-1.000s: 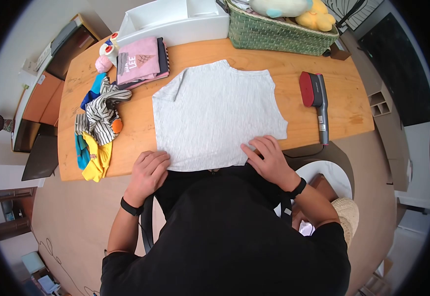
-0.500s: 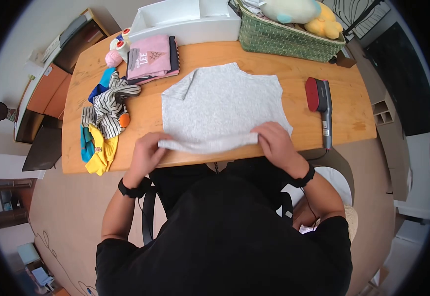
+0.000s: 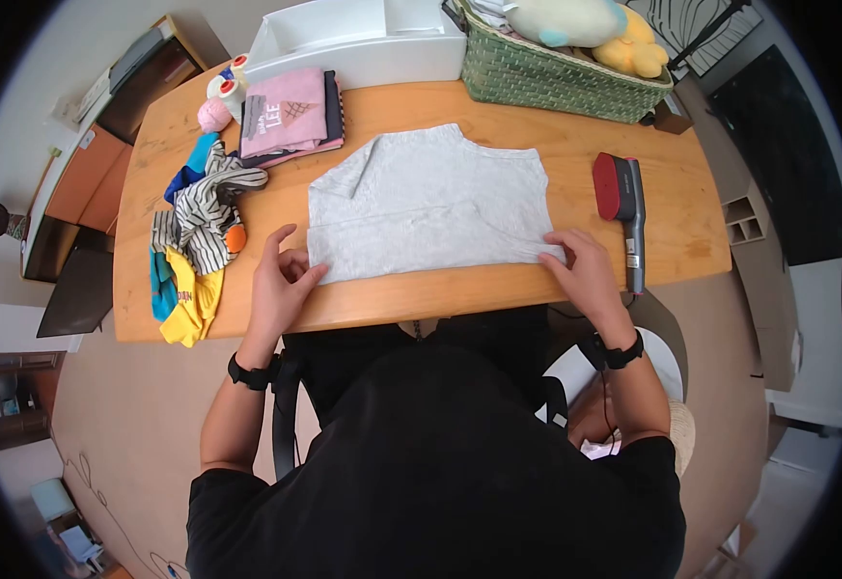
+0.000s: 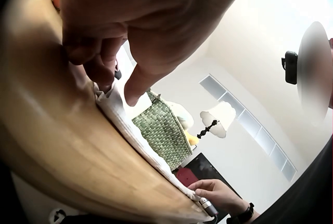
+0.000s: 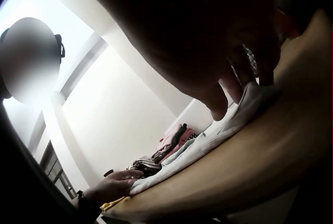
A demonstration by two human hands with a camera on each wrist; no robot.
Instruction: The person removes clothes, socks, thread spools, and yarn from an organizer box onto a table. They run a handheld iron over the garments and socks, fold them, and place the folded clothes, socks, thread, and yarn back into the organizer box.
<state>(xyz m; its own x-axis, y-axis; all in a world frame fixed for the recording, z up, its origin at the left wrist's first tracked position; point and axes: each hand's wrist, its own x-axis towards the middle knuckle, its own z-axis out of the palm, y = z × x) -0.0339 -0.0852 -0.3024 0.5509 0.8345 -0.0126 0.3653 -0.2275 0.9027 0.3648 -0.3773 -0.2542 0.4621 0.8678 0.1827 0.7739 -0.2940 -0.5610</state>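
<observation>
The grey shirt (image 3: 421, 212) lies on the table with its hem side folded up over its lower part. At its near left corner my left hand (image 3: 281, 285) touches the edge, and in the left wrist view the left thumb stands apart from the fingers, beside the bunched corner of the shirt (image 4: 130, 130). My right hand (image 3: 590, 275) pinches the near right corner; in the right wrist view cloth (image 5: 250, 96) rises at its fingers. One sleeve is folded inward at the upper left.
Folded clothes (image 3: 286, 114) sit at the back left, with loose striped and yellow garments (image 3: 194, 280) nearer. A white tray (image 3: 353, 63) and a green basket (image 3: 556, 77) stand at the back. A red and grey handheld device (image 3: 623, 207) lies to the right.
The hem has gone from hanging between both hands to lying flat over the shirt. The left thumb has come apart from the fingers; the right hand has moved right.
</observation>
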